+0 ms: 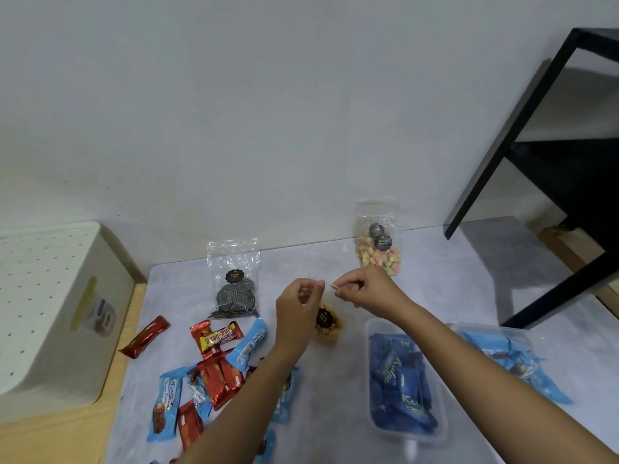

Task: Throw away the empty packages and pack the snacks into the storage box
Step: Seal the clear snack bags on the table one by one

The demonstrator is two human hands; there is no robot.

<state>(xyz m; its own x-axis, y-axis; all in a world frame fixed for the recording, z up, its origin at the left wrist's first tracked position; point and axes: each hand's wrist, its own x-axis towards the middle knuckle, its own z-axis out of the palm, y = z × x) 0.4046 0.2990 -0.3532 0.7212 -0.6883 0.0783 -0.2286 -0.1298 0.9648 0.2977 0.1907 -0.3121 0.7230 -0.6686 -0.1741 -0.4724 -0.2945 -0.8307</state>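
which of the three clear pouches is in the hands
The golden-brown snack pouch, pinched at its top by the left hand and right hand; the black-spiral pouch and pastel-puff pouch sit untouched.

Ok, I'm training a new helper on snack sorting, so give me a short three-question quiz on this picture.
1. True or false: the left hand and the right hand both pinch the top of the small bag of yellow-brown snacks.
2. What fills the clear box under the right forearm? A) dark blue packets B) red bars C) loose nuts
3. Fill in: the bag of black spirals stands leaning against the ____.
Key: 1 true; 2 A; 3 wall.
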